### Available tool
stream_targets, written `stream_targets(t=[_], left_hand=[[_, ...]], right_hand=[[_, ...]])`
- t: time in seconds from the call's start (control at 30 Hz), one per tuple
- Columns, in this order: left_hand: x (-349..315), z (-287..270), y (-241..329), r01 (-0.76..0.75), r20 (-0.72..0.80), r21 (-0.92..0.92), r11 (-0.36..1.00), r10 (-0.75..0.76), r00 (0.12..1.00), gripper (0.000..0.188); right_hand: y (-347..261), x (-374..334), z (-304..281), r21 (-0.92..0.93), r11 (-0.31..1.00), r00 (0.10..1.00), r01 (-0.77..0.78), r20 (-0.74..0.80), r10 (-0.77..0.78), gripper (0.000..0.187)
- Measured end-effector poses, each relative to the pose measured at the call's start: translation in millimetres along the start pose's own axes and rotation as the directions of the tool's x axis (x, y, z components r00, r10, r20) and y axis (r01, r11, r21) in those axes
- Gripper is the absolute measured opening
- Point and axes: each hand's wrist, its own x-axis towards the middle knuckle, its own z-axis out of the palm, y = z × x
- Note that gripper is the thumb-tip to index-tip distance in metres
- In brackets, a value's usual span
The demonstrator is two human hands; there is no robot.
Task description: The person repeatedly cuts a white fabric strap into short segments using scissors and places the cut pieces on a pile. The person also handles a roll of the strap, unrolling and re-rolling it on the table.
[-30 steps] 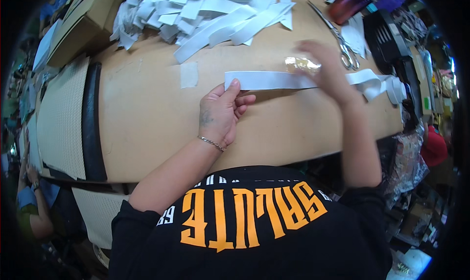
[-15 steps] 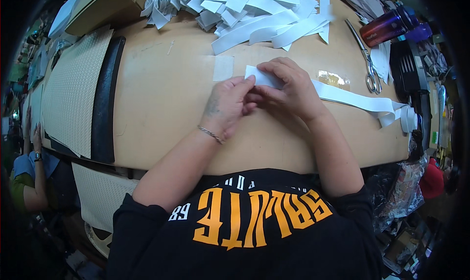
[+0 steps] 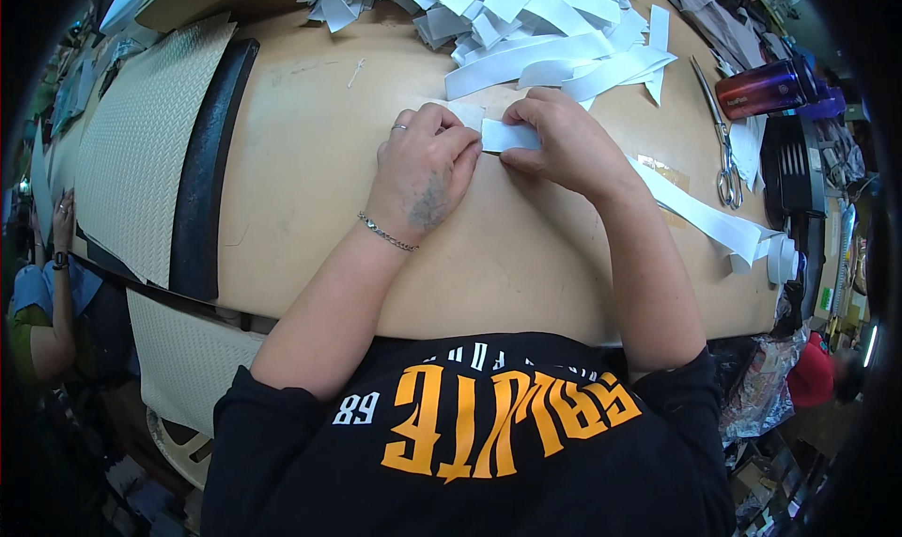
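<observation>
A wide white strip (image 3: 510, 136) is pinched between the thumb and fingers of my right hand (image 3: 578, 147), its end pointing left. From behind that wrist the strip's long tail (image 3: 700, 210) runs to a small white roll (image 3: 782, 258) at the table's right edge. Close to the strip's end, my left hand (image 3: 423, 166) has its fingers curled in with the thumb pressed against them; what they pinch, if anything, is hidden. A pale square patch (image 3: 467, 111) on the tabletop shows just beyond the left fingers, partly covered.
Cut white strips (image 3: 536, 53) lie heaped at the far side. Metal scissors (image 3: 729, 175) and a red-purple bottle (image 3: 766, 88) are at the right. Textured cream sheets (image 3: 141, 152) beside a black bar (image 3: 214, 175) cover the left. Another person's hand (image 3: 63, 219) shows at far left.
My left hand has turned back-up and moved slightly up, its thumb no longer on top of the strip's end. My right hand still pinches the strip. The whole view has shifted slightly.
</observation>
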Motion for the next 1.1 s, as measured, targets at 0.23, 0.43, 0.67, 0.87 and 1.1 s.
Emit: stream_targets(t=[0.23, 0.43, 0.67, 0.87, 1.1], left_hand=[[5.1, 1.0, -4.4, -0.032, 0.043, 0.072, 0.997, 0.028, 0.999, 0.023], [9.2, 0.4, -10.4, -0.007, 0.129, 0.055, 0.998, 0.000, 0.992, 0.028], [11.9, 1.2, -8.7, 0.043, 0.151, 0.041, 0.998, -0.049, 0.987, 0.029], [12.9, -1.7, -13.8, 0.074, 0.182, -0.009, 0.997, -0.072, 0.981, 0.029], [11.7, 2.4, -13.6, 0.041, 0.135, -0.023, 0.999, -0.038, 0.990, 0.029]], right_hand=[[-4.0, 5.9, -6.7, -0.018, 1.000, 0.998, -0.006, 0.067, 0.007, 0.031], [-5.9, 1.2, -5.9, -0.004, 1.000, 0.999, 0.016, 0.033, -0.015, 0.031], [10.4, -11.0, 12.9, -0.011, 0.966, 0.949, 0.258, -0.185, -0.256, 0.026], [8.7, -16.2, 27.0, -0.112, 0.956, 0.907, 0.270, -0.305, -0.291, 0.016], [7.9, -19.6, 32.0, -0.123, 0.959, 0.895, 0.256, -0.346, -0.284, 0.014]])
